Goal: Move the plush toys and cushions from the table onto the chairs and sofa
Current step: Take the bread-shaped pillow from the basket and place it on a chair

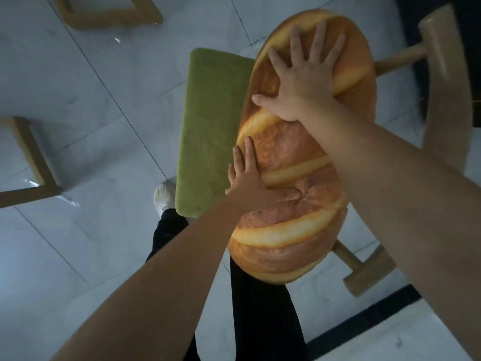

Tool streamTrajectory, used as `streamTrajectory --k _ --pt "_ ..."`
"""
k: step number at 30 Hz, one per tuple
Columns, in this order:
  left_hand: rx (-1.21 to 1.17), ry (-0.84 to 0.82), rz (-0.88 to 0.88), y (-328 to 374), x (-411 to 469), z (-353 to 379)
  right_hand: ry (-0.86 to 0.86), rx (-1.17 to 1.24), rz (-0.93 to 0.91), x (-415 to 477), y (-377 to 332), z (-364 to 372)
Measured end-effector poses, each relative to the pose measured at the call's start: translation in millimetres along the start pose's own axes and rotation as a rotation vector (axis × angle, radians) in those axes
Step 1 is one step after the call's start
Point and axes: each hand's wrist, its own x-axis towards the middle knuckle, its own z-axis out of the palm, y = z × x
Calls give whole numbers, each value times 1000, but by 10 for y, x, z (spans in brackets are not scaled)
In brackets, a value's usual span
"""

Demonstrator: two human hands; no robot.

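Observation:
A long bread-shaped cushion [291,157] lies across a wooden chair, covering the right part of its green seat pad [208,126]. My right hand [302,76] presses flat on the upper half of the cushion with fingers spread wide. Lower down, my left hand [252,183] rests on the cushion's left edge, fingers straight and thumb laid across the fabric. The lower end of the cushion sticks out past the seat over my legs.
The chair's curved wooden backrest [445,82] stands at the right, with a chair leg [364,272] at lower right. Two more wooden chair frames [31,162] [109,14] stand on the pale tiled floor at left. My shoe [164,196] is beside the seat.

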Motion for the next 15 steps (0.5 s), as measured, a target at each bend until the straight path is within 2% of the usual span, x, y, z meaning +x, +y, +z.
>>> streamTrajectory --k 4,11,13,15 --pt "50 42 43 -53 21 -50 18 27 11 -100 -23 5" --pt "99 81 101 -105 60 28 259 173 -99 -1193 186 353" --pt "81 167 124 -155 -74 167 252 146 -70 -1312 202 531" --pt "60 332 152 -220 -314 469 201 144 -78 -1151 196 577"
